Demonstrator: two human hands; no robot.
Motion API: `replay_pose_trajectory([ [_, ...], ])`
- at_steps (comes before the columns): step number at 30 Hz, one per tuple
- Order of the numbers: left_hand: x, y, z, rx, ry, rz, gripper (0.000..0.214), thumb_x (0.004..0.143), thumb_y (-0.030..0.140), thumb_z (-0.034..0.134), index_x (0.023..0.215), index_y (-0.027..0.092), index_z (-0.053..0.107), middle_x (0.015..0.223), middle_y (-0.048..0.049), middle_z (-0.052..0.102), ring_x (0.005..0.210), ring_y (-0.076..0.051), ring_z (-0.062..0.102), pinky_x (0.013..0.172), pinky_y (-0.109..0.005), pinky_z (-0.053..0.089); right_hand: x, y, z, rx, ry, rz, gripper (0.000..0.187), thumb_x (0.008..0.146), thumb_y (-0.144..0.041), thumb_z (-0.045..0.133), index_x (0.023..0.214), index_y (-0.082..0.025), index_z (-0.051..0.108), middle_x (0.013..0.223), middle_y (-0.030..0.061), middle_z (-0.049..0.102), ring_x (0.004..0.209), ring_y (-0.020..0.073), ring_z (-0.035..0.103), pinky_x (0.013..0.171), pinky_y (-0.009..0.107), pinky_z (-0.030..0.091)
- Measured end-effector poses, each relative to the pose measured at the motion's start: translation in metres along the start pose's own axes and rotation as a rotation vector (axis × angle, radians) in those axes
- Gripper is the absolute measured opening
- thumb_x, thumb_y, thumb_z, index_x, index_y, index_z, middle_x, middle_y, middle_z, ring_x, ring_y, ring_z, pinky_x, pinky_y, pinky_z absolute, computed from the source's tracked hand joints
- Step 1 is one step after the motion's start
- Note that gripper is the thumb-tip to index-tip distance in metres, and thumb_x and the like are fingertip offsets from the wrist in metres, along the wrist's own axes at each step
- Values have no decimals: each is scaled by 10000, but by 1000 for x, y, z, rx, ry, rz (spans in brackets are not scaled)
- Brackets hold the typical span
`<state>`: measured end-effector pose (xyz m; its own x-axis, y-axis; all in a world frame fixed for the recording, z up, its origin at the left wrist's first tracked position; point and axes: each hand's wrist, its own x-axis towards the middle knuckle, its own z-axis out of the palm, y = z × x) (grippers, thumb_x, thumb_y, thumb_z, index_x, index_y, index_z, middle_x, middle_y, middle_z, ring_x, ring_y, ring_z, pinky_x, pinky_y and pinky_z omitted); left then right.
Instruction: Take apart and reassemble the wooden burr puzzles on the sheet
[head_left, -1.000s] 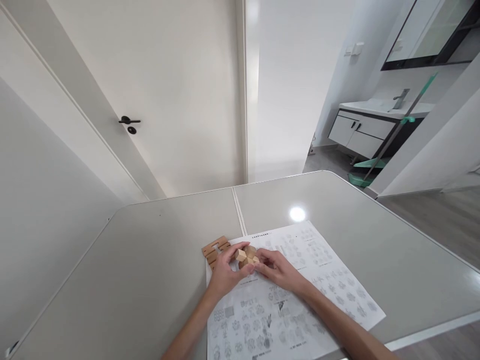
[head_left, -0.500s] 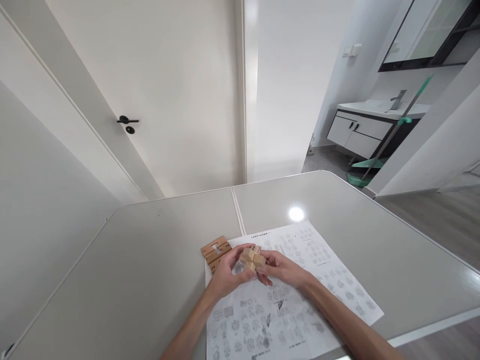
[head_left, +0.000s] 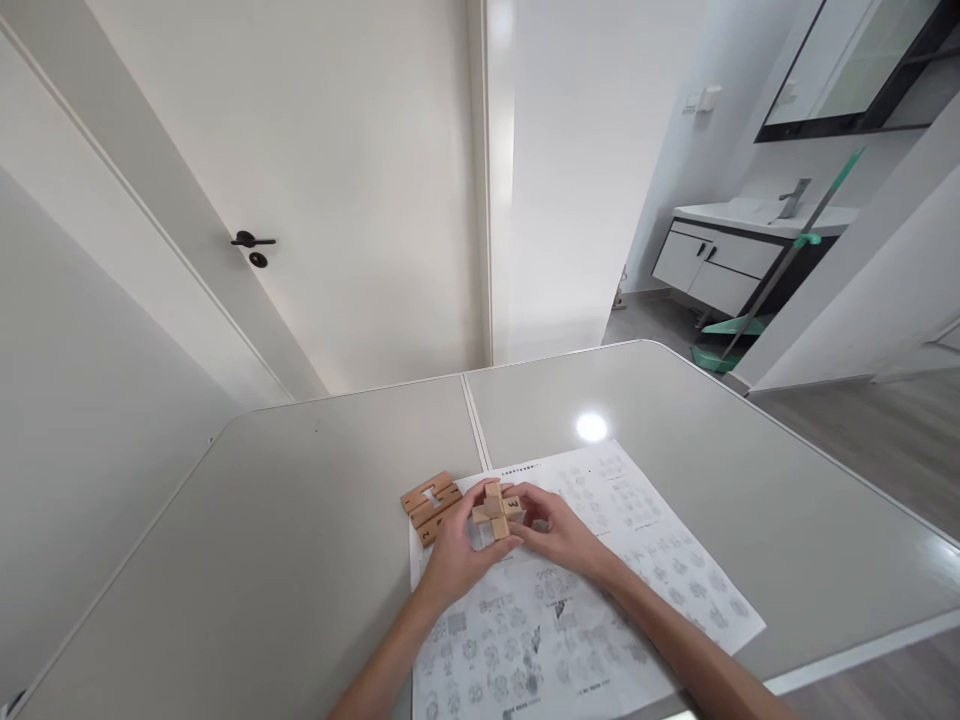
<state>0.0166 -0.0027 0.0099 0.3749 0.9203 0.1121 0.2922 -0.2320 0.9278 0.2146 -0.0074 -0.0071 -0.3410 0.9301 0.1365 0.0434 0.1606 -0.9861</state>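
Observation:
Between my two hands is a small wooden burr puzzle (head_left: pixel 495 508) of crossed, interlocked pieces, with a dark number on one end facing right. My left hand (head_left: pixel 459 550) grips it from the left, thumb along the near side. From the right, my right hand (head_left: pixel 555 528) holds it with thumb and fingers curled round its edge. Several notched wooden pieces (head_left: pixel 427 498) with dark numbers lie just left of my left hand, partly hidden behind it. Under both hands is a white printed sheet (head_left: pixel 600 640) covered with rows of small puzzle drawings.
The grey table (head_left: pixel 262 560) has a seam (head_left: pixel 475 420) across its middle and a bright light reflection. Beyond it stand a white door (head_left: pixel 360 200) with a black handle (head_left: pixel 253 240) and, at right, a washbasin cabinet (head_left: pixel 716 260) with a green broom and dustpan (head_left: pixel 720 355).
The puzzle has been turned in my hands, so its numbered end now faces right instead of up. My right fingers have shifted to the far side of it.

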Motion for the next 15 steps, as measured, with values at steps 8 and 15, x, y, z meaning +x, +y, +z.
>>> replay_pose_trajectory([
  [8, 4, -2, -5, 77, 4, 63, 670, 758, 365, 854, 1353, 284, 556, 1320, -75, 681, 1206, -281, 644, 1037, -434, 521, -2, -2, -5, -110, 13, -60, 339, 1024, -495, 518, 1146, -210, 655, 947, 57, 693, 782, 178, 586, 715, 309, 481],
  [15, 3, 10, -11, 78, -129, 70, 660, 738, 383, 865, 1339, 305, 603, 1309, -69, 699, 1170, -288, 667, 1024, -433, 525, 0, 1, -16, 182, -305, 108, 376, 985, -556, 572, 1093, -201, 640, 772, 4, 628, 652, 146, 579, 615, 286, 470],
])
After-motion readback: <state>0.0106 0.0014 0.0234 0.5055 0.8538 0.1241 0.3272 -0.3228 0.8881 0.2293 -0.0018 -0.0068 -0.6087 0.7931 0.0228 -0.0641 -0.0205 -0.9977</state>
